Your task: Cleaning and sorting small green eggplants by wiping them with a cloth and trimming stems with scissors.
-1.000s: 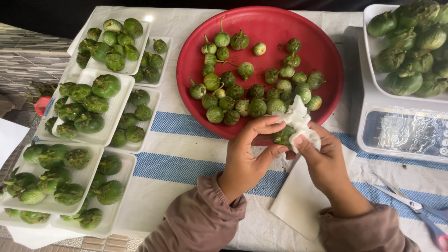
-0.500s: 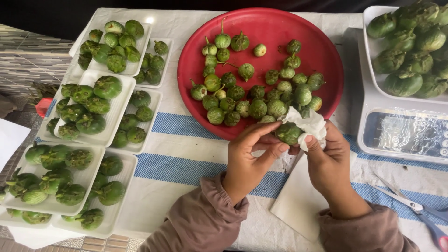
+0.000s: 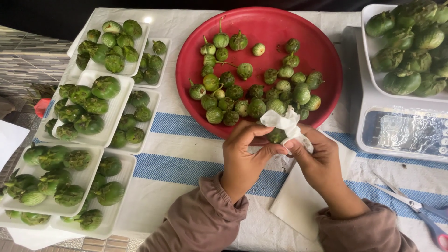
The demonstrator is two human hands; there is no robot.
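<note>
Head view | sm. green eggplant (image 3: 276,136) (round) | half-wrapped in white tissue (image 3: 285,123)

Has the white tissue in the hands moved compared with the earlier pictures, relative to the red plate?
Yes, slightly. The white tissue shifted left along the near rim of the red plate, held between the left hand and right hand.

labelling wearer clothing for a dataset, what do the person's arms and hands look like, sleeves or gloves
Both the left hand and the right hand are bare, with no gloves, rings or watch visible. Both arms wear long, loose, dusty brownish-mauve sleeves with gathered ribbed cuffs at the wrists.
</note>
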